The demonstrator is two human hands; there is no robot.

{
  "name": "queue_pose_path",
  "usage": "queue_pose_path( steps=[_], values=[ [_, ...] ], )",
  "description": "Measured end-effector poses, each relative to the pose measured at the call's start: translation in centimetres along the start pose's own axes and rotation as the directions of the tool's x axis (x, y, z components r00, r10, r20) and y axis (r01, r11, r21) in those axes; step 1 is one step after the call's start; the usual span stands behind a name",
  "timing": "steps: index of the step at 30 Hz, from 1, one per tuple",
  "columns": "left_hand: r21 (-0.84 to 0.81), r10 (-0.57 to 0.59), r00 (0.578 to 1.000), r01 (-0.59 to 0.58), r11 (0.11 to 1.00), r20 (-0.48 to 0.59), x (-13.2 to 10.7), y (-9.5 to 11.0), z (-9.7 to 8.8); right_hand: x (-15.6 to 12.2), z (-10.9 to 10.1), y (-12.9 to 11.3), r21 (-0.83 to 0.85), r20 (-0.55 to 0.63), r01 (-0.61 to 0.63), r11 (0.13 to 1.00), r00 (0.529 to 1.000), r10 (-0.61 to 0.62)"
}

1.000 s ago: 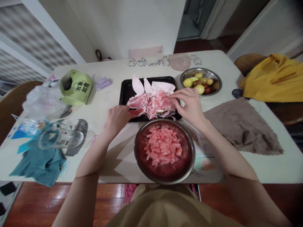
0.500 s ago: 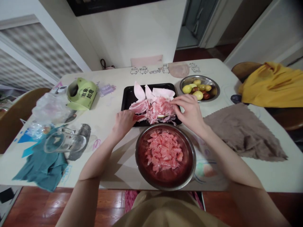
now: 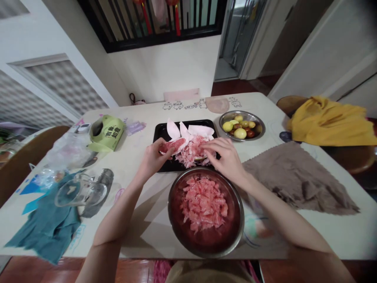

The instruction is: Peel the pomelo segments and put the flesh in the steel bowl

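My left hand (image 3: 152, 159) grips a pomelo segment (image 3: 176, 145) with red flesh and pale membrane, at the left side of a black tray (image 3: 161, 129). Fingers bent, my right hand (image 3: 225, 157) reaches over the heap of pinkish membrane scraps (image 3: 188, 155); whatever its fingertips pinch is hidden. White-faced pieces of thick peel (image 3: 202, 130) lie along the tray's far side. Just in front of the tray stands a steel bowl (image 3: 173, 226), with peeled red pomelo flesh (image 3: 204, 204) piled inside.
A smaller steel bowl (image 3: 260, 133) of green and brown jujube-like fruits stands behind my right hand. A grey-brown cloth (image 3: 294, 177) lies at right. Leftward are a glass pitcher (image 3: 81, 192) on its side, a teal cloth (image 3: 48, 228), a plastic bag (image 3: 66, 147) and a green holder (image 3: 107, 133).
My left hand has raised the pomelo segment off the tray and turned it, showing its red flesh. My right hand stays by the scraps. The camera view has tilted up.
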State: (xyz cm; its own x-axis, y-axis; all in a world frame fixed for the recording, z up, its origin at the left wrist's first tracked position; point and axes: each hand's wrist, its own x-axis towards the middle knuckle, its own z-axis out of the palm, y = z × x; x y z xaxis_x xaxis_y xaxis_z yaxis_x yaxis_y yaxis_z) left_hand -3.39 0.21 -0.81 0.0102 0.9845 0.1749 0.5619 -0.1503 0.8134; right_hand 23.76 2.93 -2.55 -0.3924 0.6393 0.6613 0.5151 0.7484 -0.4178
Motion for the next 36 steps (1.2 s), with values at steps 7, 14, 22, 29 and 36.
queue_pose_path(
  steps=[7,14,22,29,36],
  values=[
    [-0.339,0.126,0.992,-0.119,0.933,0.0,-0.7,2.2,2.8,-0.1,0.3,-3.0,-0.055,-0.137,0.165,0.985,0.976,-0.171],
    [-0.206,0.244,0.965,-0.259,0.944,-0.092,-1.9,7.5,2.5,0.1,-1.8,-4.3,-0.151,-0.244,0.122,0.981,0.957,-0.156],
    [-0.177,0.282,0.955,-0.294,0.939,-0.089,-2.6,9.9,1.1,0.4,-3.9,-6.4,-0.008,-0.274,0.094,0.996,0.957,-0.093],
    [-0.162,0.244,0.957,-0.269,0.949,-0.16,-1.9,8.7,-0.5,0.4,-3.9,-6.6,0.179,-0.141,0.063,0.982,0.989,-0.038],
    [-0.136,0.138,0.966,-0.17,0.976,-0.218,-1.4,9.0,-1.1,0.5,-5.6,-5.6,0.325,0.246,-0.145,0.934,0.967,0.064]
  ],
)
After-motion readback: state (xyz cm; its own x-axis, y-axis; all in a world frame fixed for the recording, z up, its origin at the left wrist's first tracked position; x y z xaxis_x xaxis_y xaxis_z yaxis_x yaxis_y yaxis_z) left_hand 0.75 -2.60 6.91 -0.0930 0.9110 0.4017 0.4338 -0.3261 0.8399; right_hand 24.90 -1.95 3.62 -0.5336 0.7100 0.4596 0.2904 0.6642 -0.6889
